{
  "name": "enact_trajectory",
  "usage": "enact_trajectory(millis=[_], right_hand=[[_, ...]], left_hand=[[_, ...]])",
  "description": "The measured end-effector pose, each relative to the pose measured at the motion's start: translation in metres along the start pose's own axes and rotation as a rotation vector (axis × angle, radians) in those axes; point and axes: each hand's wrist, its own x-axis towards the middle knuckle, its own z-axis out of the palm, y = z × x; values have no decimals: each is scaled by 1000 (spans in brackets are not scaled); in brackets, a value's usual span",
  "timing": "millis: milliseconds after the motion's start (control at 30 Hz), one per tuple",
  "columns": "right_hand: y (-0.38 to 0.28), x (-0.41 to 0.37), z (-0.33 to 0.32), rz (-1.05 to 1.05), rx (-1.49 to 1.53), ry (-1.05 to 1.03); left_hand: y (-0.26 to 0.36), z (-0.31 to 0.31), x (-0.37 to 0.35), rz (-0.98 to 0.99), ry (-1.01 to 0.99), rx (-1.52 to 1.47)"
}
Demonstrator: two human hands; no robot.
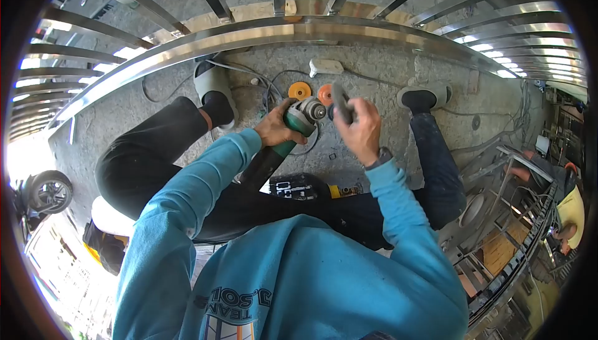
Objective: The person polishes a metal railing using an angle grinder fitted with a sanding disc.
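Observation:
My left hand (275, 126) is wrapped around the head of a green angle grinder (298, 121), whose bare spindle points up at me. The grinder's body slants down towards my lap. In my right hand (361, 129) is a grey disc (340, 102), gripped by its edge and seen nearly edge-on, apart from the spindle on its right. On the floor just beyond my hands lie a yellow-orange disc (300, 90) and an orange disc (325, 94), the latter partly hidden by the grey disc.
A polished metal railing (299, 32) spans the far side. A white block-shaped object (325, 66) and loose cables (246, 69) lie on the concrete floor. Near my lap is a black cylinder (293, 187) with white lettering. Another person (570, 215) is at the far right, beside metal frames (517, 221).

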Motion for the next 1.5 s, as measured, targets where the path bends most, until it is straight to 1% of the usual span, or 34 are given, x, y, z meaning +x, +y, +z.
enact_trajectory(millis=[33, 67, 133, 200, 233, 267, 300, 400, 500, 567, 700, 767, 933, 1000, 1067, 1200, 1267, 1300, 1367, 1400, 1433, 1500], right_hand=[[-10, -5, 0, -247, -30, 86], [-14, -13, 6, -245, -24, 88], [-16, -25, 18, -376, -127, 41], [-15, -24, 24, -380, -118, 42], [-16, -25, 24, -382, -120, 35], [-14, -24, 20, -385, -107, -12], [-13, -23, 17, -377, -106, -12], [-12, -17, 9, -373, -98, -38], [-13, -15, 4, -376, -87, -76], [-10, -13, 6, -307, 26, 19], [-11, -9, 5, -287, 112, 79], [-8, -13, 11, -156, 15, -26], [-11, -12, 8, -209, -22, -19], [-11, -12, 7, -213, -32, -24], [-10, -12, 7, -256, -31, -19], [-15, -10, 0, -240, -23, -54], [-21, -4, -7, -202, 215, -7], [-21, -2, -10, -202, 217, -8], [-19, 0, -20, -114, 484, -144], [-20, -1, -24, -101, 419, -206], [-24, -2, -24, -99, 419, -206], [-32, -3, -19, -27, 388, -96]], left_hand=[[-1, -1, 1, 9, -21, -47], [-1, -2, 1, 16, -44, -91], [4, -3, -2, 17, -66, -130], [12, -6, -8, -25, -23, 18], [16, -8, -11, -37, -29, 27], [21, -9, -12, -55, -76, -39], [25, -8, -11, -68, -120, -108], [31, -8, -12, -76, -110, -98], [24, -8, -8, -57, -129, -116], [17, -9, -6, -57, -126, -107], [10, -9, -3, -34, -138, -114], [13, -8, -5, -57, -136, -123], [10, -10, -4, -86, -125, -113], [9, -11, -3, -21, -131, -66], [11, -11, -4, -39, -143, -81], [17, -11, -7, -53, -155, -104], [19, -11, -7, -21, -154, -52], [19, -11, -7, 12, -151, 0], [15, -11, -5, 9, -160, -26], [13, -11, -5, 7, -171, -51], [11, -10, -5, 5, -173, -52], [9, -10, -5, -9, -161, -92]])
